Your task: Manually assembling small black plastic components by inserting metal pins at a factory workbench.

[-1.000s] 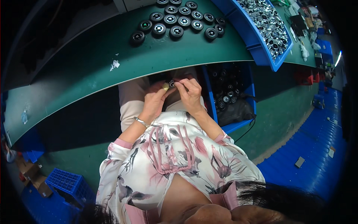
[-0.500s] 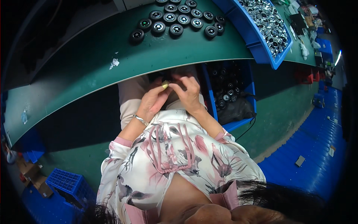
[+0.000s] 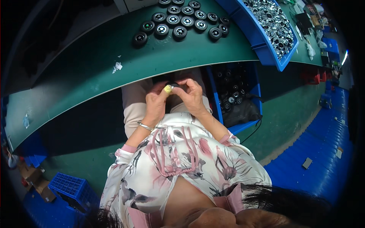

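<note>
Just below the table's near edge, over my lap, my left hand [image 3: 155, 102] and my right hand [image 3: 192, 98] meet with fingers curled. Between them is a small black wheel [image 3: 173, 84], mostly covered by the fingers. Both thumbs press on its near side. A yellow wrap [image 3: 167, 89] covers the tip of my left thumb. On the green table [image 3: 159, 57] ahead lie several black wheels [image 3: 180, 32] with shiny silver hubs, grouped flat near the far side.
A blue bin [image 3: 262, 49] full of shiny silver parts rests on the table at the right, its corner overhanging the edge. Below the tabletop, right of my legs, a blue crate [image 3: 249, 123] holds more wheels and a black bag. White scraps [image 3: 118, 66] lie on the table.
My left hand has turned more upright, and its yellow-wrapped thumb now lies over the wheel. The dark wheel shows more clearly between my hands. My right hand has barely moved.
</note>
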